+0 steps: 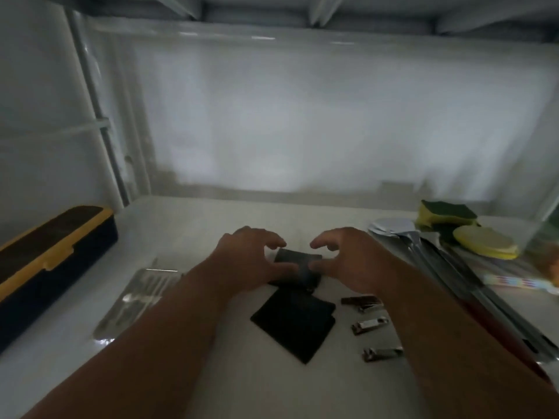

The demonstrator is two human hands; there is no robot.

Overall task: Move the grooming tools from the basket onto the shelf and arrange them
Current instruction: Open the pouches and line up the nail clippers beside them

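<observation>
In the head view, both hands reach forward over the white shelf (pixel 193 225), and everything is a little blurred and dim. The left hand (pixel 248 261) and the right hand (pixel 348 261) face each other with the fingers curved, and between them lies a small dark pouch (pixel 298 263). The thumbs seem to touch the near part of this pouch from both sides, while the forefingers stay raised above it with an open gap between their tips; I cannot tell for sure if either hand really grips it. Just below the hands, toward the person, a second black case (pixel 295 323) lies flat on the shelf, turned like a diamond, and its far corner goes under the pouch. To the right of this case, under the right wrist, three metal nail clippers (pixel 370 325) lie in a row, apart from each other. To the left of the left forearm there is a clear packet with thin metal tools (pixel 142 293) inside. Further left stands a long black box with a yellow lid edge (pixel 51 264). To the right of the right hand lie long silver utensils (pixel 429 258), and behind them a yellow and green sponge (pixel 444 214) and a round yellow pad (pixel 487 243).
</observation>
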